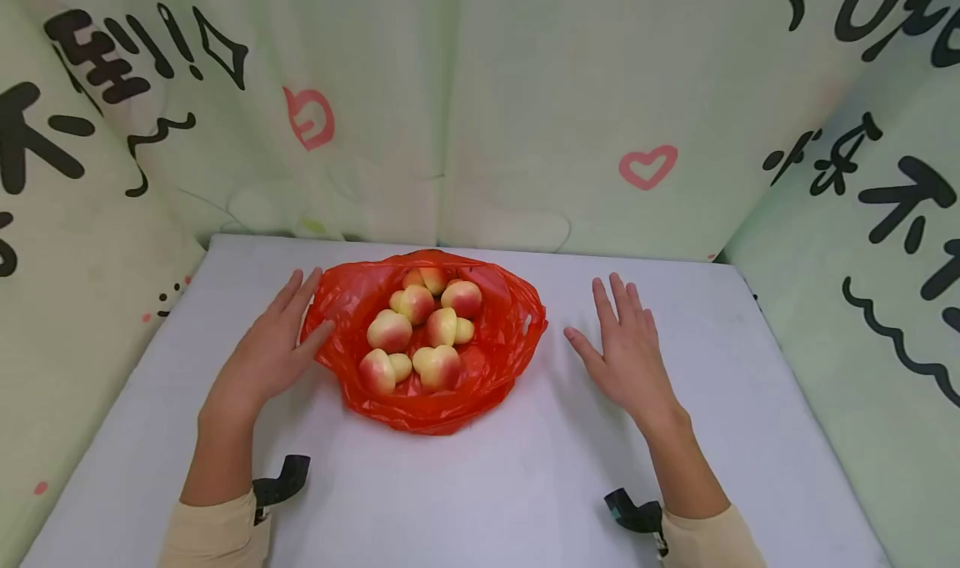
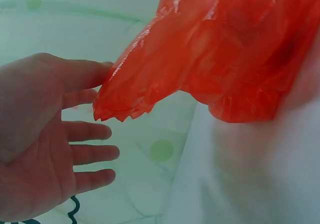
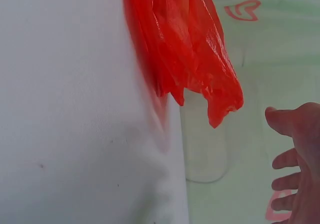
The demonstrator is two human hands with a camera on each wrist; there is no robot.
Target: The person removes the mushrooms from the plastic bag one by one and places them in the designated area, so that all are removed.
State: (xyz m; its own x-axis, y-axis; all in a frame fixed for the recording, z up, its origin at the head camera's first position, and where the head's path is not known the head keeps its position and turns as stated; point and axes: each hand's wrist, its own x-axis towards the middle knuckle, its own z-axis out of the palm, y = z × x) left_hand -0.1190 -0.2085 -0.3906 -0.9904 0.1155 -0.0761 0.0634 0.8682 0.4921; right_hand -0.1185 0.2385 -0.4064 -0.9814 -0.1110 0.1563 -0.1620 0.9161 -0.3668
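Note:
A red plastic bag [image 1: 491,389] lies spread on the white table with its mouth facing up. Inside it are several small red-and-yellow fruits [image 1: 389,331], pear-like or peach-like in look; their exact kind is unclear. At the bag's left edge is my left hand [image 1: 273,347], fingers extended, with the thumb at the plastic. In the left wrist view that thumb meets the bag's rim [image 2: 130,78], and the other fingers stand straight and apart. My right hand [image 1: 630,355] is held to the right of the bag, fingers spread, apart from it and holding nothing.
The white table [image 1: 480,501] runs up to a pale green curtain [image 1: 525,92] at the back, with more curtain on both sides. Black writing and pink hearts mark the cloth. A black wrist camera [image 1: 283,480] sits at the left cuff, another [image 1: 633,514] at the right.

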